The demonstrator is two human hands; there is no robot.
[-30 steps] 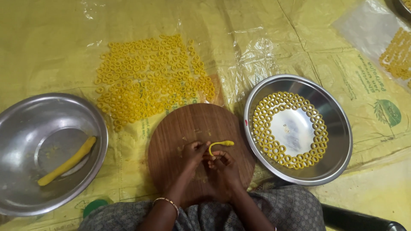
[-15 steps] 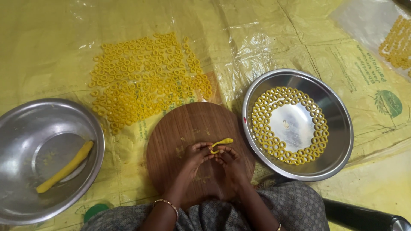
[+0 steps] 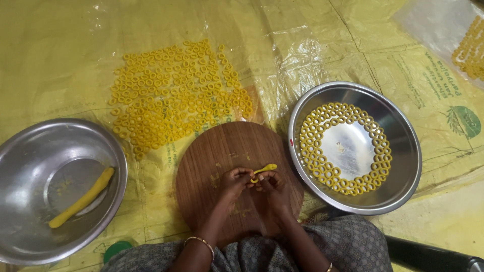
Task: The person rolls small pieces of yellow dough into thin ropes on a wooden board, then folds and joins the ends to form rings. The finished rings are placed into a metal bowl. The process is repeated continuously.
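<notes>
Both hands meet over a round wooden board (image 3: 217, 156). My left hand (image 3: 233, 182) and my right hand (image 3: 272, 185) pinch a short yellow dough strip (image 3: 264, 169) between their fingertips; one end sticks out to the upper right. A steel bowl (image 3: 403, 151) to the right holds several yellow dough rings (image 3: 322, 166) set in a ring-shaped band around its floor. Another steel bowl (image 3: 30, 151) on the left holds one long yellow dough roll (image 3: 83, 197).
Many yellow dough rings (image 3: 176, 98) lie spread on a yellow plastic sheet (image 3: 60, 50) beyond the board. More rings (image 3: 471, 48) sit under clear plastic at the top right. A green lid (image 3: 117, 249) and a dark tube (image 3: 428, 254) lie near my lap.
The dough strip's curled free end has been drawn in and now looks shorter and straighter between the fingertips. The hands stay over the board.
</notes>
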